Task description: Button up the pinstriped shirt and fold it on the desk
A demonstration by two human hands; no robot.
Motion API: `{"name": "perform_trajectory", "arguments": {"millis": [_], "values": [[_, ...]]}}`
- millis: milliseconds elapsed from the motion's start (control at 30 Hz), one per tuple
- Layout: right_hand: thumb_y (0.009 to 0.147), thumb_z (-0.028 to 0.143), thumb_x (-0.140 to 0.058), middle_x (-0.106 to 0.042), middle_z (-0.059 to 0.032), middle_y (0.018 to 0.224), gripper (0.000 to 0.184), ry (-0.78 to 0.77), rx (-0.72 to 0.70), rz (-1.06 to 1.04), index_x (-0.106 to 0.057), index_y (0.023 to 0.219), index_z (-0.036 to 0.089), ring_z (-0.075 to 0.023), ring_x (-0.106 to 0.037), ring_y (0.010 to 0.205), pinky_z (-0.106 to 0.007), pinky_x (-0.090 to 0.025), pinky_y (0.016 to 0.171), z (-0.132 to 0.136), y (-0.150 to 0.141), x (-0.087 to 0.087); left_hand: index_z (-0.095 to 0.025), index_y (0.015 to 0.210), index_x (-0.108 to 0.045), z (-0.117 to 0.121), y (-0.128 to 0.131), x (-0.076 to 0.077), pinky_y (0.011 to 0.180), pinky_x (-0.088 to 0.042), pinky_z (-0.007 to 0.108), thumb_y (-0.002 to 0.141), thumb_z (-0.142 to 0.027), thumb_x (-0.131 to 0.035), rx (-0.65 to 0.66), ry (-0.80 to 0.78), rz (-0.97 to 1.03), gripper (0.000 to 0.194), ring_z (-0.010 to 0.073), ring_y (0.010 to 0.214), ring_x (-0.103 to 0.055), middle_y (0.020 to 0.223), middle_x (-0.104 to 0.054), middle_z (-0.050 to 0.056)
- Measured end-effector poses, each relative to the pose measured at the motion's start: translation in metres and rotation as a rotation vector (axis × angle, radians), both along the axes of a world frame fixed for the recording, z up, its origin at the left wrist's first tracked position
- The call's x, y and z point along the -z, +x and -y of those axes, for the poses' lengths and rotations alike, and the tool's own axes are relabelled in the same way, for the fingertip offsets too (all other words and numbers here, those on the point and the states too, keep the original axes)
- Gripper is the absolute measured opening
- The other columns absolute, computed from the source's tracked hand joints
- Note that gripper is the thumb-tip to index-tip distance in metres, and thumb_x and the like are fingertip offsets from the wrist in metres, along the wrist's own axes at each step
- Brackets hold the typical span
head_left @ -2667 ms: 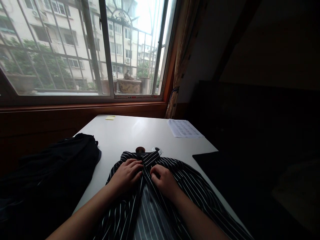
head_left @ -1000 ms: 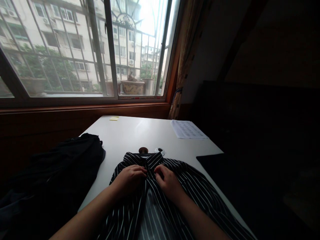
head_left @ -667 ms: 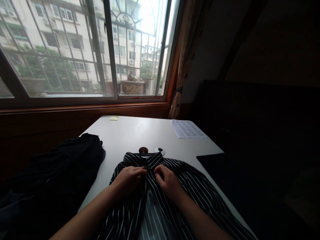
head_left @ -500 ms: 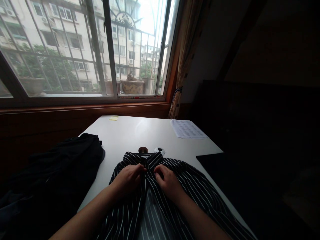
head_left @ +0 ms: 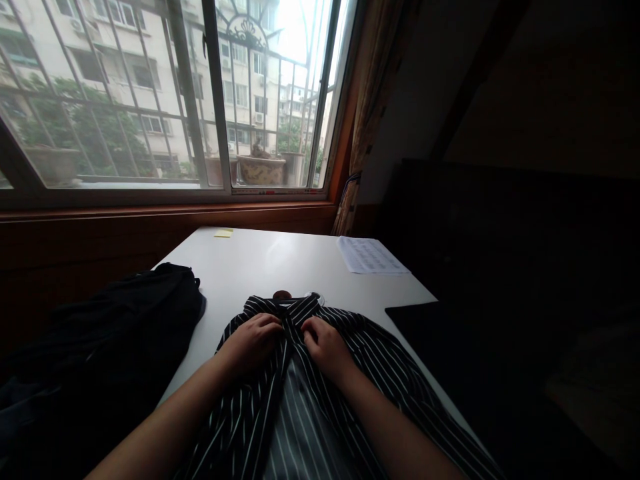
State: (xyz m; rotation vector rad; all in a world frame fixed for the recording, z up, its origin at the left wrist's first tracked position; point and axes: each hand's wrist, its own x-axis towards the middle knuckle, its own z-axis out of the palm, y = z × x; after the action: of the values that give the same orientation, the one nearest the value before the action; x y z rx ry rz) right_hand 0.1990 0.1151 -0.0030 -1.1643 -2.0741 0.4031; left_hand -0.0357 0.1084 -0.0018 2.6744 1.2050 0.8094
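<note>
A black shirt with white stripes [head_left: 395,363] lies front up before me, its collar [head_left: 303,308] pointing away. Below the collar the front hangs apart, and the paler inside of the back shows between the two edges. My left hand [head_left: 256,339] is closed on the left front edge just under the collar, fingers bent down into the cloth. Opposite it, my right hand [head_left: 326,345] pinches the right front edge, thumb and fingertips together. Any button between the fingers is too small to make out.
The shirt rests on a white table [head_left: 250,263]. Dark clothing [head_left: 150,320] is heaped at the left edge. Beyond the collar sit a brown round object [head_left: 282,295] and a white round one [head_left: 316,297]. Yellow notes [head_left: 223,233] and printed sheets [head_left: 371,255] lie farther back.
The view has shifted slightly. Both hands stay at the shirt's front edges below the collar; the left fingers look flatter and more lowered onto the cloth.
</note>
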Motion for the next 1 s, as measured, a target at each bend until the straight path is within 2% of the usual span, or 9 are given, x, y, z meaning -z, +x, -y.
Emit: {"name": "perform_trajectory", "arguments": {"millis": [167, 333, 500, 633, 767, 867, 933, 1000], "values": [[0.089, 0.011, -0.049, -0.065, -0.0037, 0.091, 0.016, 0.006, 0.02, 0.039, -0.06, 0.093, 0.021, -0.0188, -0.062, 0.087, -0.029, -0.046, 0.084, -0.022, -0.005, 0.002, -0.02, 0.113, -0.067, -0.023, -0.01, 0.003, 0.105, -0.05, 0.037, 0.085, -0.003, -0.054, 0.012, 0.031, -0.046, 0.036, 0.0212, 0.115, -0.061, 0.124, -0.065, 0.007], [0.09, 0.01, -0.049, -0.065, -0.0046, 0.094, 0.015, -0.003, -0.007, 0.109, -0.059, 0.094, 0.02, -0.0184, -0.061, 0.088, -0.029, -0.044, 0.084, -0.035, -0.007, -0.003, -0.019, 0.116, -0.066, -0.039, -0.017, -0.005, 0.107, -0.049, 0.039, 0.084, -0.003, -0.053, 0.07, 0.057, -0.132, 0.038, 0.0215, 0.118, -0.06, 0.125, -0.065, 0.009], [0.084, 0.006, -0.054, -0.065, -0.0023, 0.09, 0.018, -0.065, -0.079, 0.203, -0.058, 0.094, 0.02, -0.0168, -0.059, 0.083, -0.027, -0.043, 0.079, -0.044, -0.006, -0.02, -0.017, 0.121, -0.064, -0.041, -0.017, -0.016, 0.11, -0.044, 0.041, 0.083, -0.003, -0.053, 0.138, 0.065, -0.237, 0.042, 0.0231, 0.124, -0.057, 0.129, -0.063, 0.011], [0.074, 0.002, -0.06, -0.063, 0.0006, 0.082, 0.024, -0.129, -0.135, 0.271, -0.057, 0.088, 0.021, -0.0158, -0.057, 0.076, -0.025, -0.042, 0.072, -0.041, -0.002, -0.039, -0.019, 0.122, -0.064, -0.038, -0.017, -0.028, 0.107, -0.045, 0.043, 0.081, -0.005, -0.058, 0.117, 0.047, -0.284, 0.044, 0.0253, 0.122, -0.058, 0.131, -0.063, 0.012], [0.079, 0.008, -0.06, -0.062, -0.0018, 0.089, 0.017, -0.143, -0.12, 0.279, -0.057, 0.09, 0.021, -0.0172, -0.057, 0.078, -0.028, -0.042, 0.072, -0.014, 0.005, -0.055, -0.02, 0.106, -0.069, -0.023, -0.009, -0.05, 0.094, -0.051, 0.04, 0.079, -0.005, -0.061, 0.05, 0.028, -0.283, 0.032, 0.0257, 0.105, -0.064, 0.119, -0.067, 0.011], [0.085, 0.013, -0.06, -0.059, -0.0047, 0.101, 0.015, -0.102, -0.08, 0.236, -0.055, 0.097, 0.021, -0.019, -0.057, 0.09, -0.031, -0.044, 0.082, 0.015, 0.009, -0.058, -0.021, 0.1, -0.068, 0.005, 0.008, -0.067, 0.088, -0.052, 0.034, 0.083, -0.007, -0.06, 0.038, 0.007, -0.246, 0.023, 0.0215, 0.095, -0.065, 0.104, -0.068, 0.006], [0.085, 0.014, -0.062, -0.057, -0.0051, 0.102, 0.015, -0.06, -0.047, 0.196, -0.055, 0.096, 0.021, -0.0203, -0.056, 0.095, -0.033, -0.045, 0.086, 0.032, 0.009, -0.054, -0.022, 0.101, -0.065, 0.028, 0.022, -0.07, 0.083, -0.052, 0.031, 0.087, -0.011, -0.059, 0.026, -0.052, -0.145, 0.019, 0.0195, 0.092, -0.063, 0.101, -0.066, 0.004], [0.084, 0.016, -0.065, -0.057, -0.0045, 0.099, 0.015, -0.045, -0.017, 0.17, -0.054, 0.094, 0.021, -0.0211, -0.055, 0.094, -0.035, -0.047, 0.085, 0.043, 0.008, -0.047, -0.023, 0.101, -0.064, 0.048, 0.032, -0.066, 0.082, -0.051, 0.032, 0.089, -0.016, -0.059, 0.012, -0.131, -0.09, 0.014, 0.02, 0.091, -0.061, 0.1, -0.064, 0.003]]}}
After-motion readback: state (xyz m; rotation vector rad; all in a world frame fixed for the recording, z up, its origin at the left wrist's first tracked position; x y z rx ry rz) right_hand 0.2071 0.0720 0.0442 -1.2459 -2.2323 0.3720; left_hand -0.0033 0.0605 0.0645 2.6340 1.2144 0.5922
